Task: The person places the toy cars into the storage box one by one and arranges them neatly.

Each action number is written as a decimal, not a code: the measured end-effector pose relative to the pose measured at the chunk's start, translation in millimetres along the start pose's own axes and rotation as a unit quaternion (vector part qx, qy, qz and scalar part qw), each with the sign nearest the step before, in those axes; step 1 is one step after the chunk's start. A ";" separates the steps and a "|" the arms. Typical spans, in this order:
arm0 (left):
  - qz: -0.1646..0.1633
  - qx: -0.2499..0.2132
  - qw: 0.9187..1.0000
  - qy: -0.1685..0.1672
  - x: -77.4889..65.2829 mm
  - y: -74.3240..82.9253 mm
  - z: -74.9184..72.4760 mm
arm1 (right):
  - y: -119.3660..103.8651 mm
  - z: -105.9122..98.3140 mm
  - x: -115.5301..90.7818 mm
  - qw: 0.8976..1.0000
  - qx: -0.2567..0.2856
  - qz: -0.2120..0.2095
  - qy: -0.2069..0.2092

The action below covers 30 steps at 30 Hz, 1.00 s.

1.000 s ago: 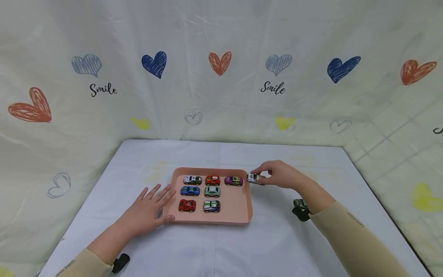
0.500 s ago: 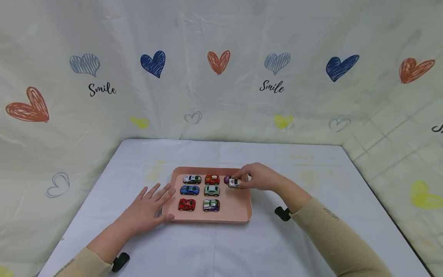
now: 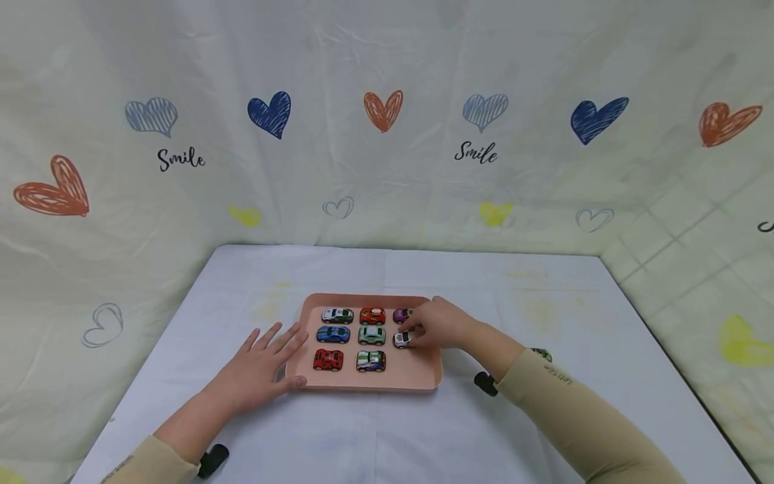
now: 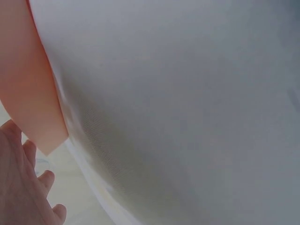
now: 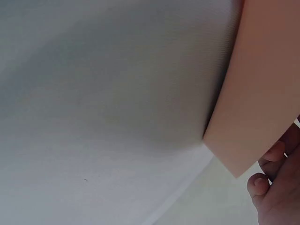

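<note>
In the head view, my right hand (image 3: 441, 327) pinches a small white toy car (image 3: 402, 340) at the right side of a pink tray (image 3: 396, 378). The fingers hide part of this car. Just behind it is a purple toy car (image 3: 400, 314), also partly covered. My left hand (image 3: 260, 368) lies with fingers spread at the tray's left edge, its thumb by the front left corner. In the left wrist view, the hand (image 4: 21, 183) is beside the tray's outer wall (image 4: 33, 89). The right wrist view catches curled fingers of the right hand (image 5: 281, 187) past the tray wall (image 5: 262, 79).
Other toy cars stand in rows in the tray, among them a blue one (image 3: 333, 334), a pale green one (image 3: 371, 335) and a red one (image 3: 328, 359). A camouflage-patterned toy car (image 3: 542, 353) shows behind the right sleeve on the white-covered table (image 3: 375, 437).
My right hand has carried the white toy car from outside the tray's right edge leftward over the tray, then nearer, in front of the purple car. My left hand has stayed put.
</note>
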State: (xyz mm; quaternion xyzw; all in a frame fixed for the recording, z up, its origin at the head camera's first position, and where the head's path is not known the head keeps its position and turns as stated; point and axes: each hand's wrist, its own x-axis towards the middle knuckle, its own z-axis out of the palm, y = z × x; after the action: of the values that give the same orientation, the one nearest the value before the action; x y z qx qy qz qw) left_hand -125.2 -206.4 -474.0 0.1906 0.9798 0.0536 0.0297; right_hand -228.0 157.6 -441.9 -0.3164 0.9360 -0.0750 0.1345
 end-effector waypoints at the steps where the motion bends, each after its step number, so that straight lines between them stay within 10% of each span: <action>1: -0.001 0.001 1.000 -0.001 0.0 -0.1 0.4 | -0.2 0.8 0.3 1.000 -0.008 0.000 0.000; 30: -0.006 0.000 1.000 0.003 1.4 0.2 3.3 | 4.7 -4.3 0.0 0.999 -0.007 0.018 0.029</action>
State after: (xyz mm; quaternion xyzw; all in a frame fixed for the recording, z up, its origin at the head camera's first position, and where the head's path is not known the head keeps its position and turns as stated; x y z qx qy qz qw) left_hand -126.1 -205.4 -477.3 0.1847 0.9809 0.0543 0.0268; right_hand -232.0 161.6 -438.9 -0.2978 0.9457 -0.0747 0.1066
